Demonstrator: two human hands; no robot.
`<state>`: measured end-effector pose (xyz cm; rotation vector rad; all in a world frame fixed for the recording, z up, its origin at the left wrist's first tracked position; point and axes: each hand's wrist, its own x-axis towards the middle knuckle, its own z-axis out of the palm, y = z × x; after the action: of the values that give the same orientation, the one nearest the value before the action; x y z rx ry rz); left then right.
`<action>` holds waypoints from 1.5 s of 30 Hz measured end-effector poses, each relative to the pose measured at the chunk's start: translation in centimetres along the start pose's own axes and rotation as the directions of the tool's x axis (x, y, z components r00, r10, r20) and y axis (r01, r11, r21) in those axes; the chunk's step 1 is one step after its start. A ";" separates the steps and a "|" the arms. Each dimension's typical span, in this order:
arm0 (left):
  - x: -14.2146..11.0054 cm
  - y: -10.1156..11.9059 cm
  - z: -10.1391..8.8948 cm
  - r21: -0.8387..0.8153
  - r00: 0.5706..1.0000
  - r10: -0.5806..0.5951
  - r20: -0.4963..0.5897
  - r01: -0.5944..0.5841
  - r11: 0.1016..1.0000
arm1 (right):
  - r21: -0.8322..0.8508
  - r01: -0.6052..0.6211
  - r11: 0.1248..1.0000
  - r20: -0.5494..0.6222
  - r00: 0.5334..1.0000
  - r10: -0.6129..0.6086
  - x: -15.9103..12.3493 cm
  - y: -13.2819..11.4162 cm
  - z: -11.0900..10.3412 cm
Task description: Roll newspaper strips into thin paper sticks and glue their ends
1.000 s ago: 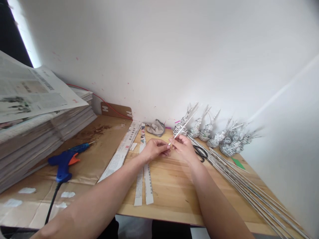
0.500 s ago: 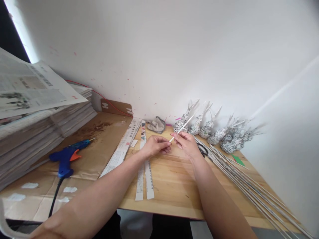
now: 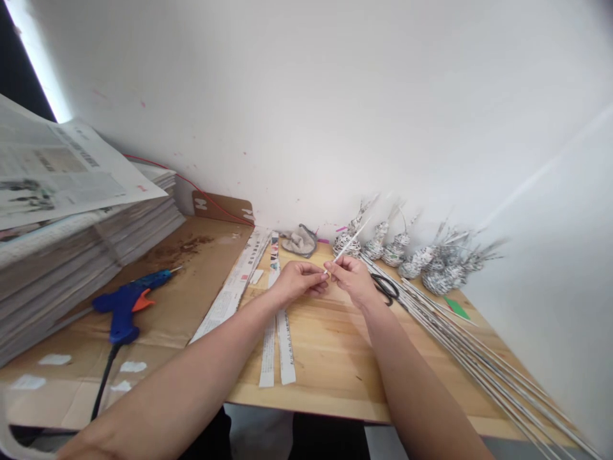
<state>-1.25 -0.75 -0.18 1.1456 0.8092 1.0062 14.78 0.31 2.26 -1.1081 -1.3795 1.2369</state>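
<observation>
A thin white rolled paper stick (image 3: 351,242) slants up and to the right between my two hands, above the wooden table (image 3: 330,358). My left hand (image 3: 301,281) pinches its lower end between thumb and fingers. Just above that grip, my right hand (image 3: 350,276) is closed on the same stick with thumb and forefinger. Beneath and beside my left hand lie two narrow newspaper strips (image 3: 286,348). Black scissor handles (image 3: 387,289) show close to my right wrist; the blades are hidden.
Several woven paper figures (image 3: 395,249) line the wall. Long paper sticks (image 3: 479,351) lie at right beside a green piece (image 3: 457,308). A grey cloth (image 3: 299,241) sits at the back. On the left cardboard (image 3: 191,281) are a blue glue gun (image 3: 125,306) and stacked newspapers (image 3: 100,249).
My right hand has slid slightly left and down along the paper stick, nearer my left hand. More of the scissor handles shows now.
</observation>
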 end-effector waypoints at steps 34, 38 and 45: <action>0.0 0.3 0.0 -0.048 1.000 -0.019 -0.009 0.018 0.999 | 0.025 0.034 0.999 0.036 0.999 -0.035 0.0 0.1 -0.1; 0.0 0.3 -0.1 -0.038 1.000 0.025 -0.018 -0.026 0.999 | -0.034 0.067 0.997 -0.007 0.998 -0.067 0.2 0.6 -0.2; 0.1 1.2 -0.2 -0.128 0.956 0.138 -0.257 -0.176 0.976 | -0.400 0.212 0.892 -0.013 0.971 -0.237 2.5 3.1 0.5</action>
<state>-1.68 -0.46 0.96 0.9782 0.8317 1.3403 14.05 2.92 -0.64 -1.2047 -1.7054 0.7658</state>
